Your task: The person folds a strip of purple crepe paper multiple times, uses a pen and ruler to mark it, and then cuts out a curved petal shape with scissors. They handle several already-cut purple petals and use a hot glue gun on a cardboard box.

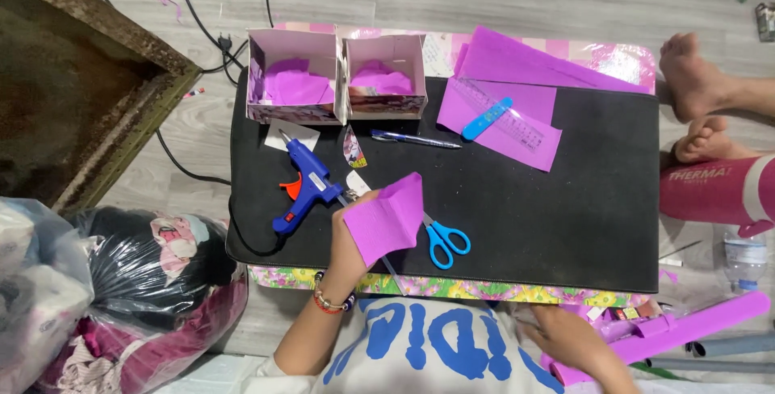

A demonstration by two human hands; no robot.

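**Purple crepe paper work on black mat**

Left hand [349,236]: fingers closed on a folded purple paper piece [389,218], raised over the black mat [565,216].
Right hand [569,337]: resting on a purple paper roll [686,329] off the mat's near-right corner; grip unclear.
Just beside the left hand: blue scissors [444,241], blue glue gun [303,184].
Farther back: pen [416,139], two paper-lined boxes [339,75], purple sheets with ruler [504,115].

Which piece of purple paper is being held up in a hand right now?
The folded purple piece near the blue scissors, gripped by the left hand. The other purple sheets lie flat by the ruler.

Left hand [349,241] pinches a folded purple crepe paper piece [387,218] over the black tabletop [549,208], blue-handled scissors [444,241] just beside it.
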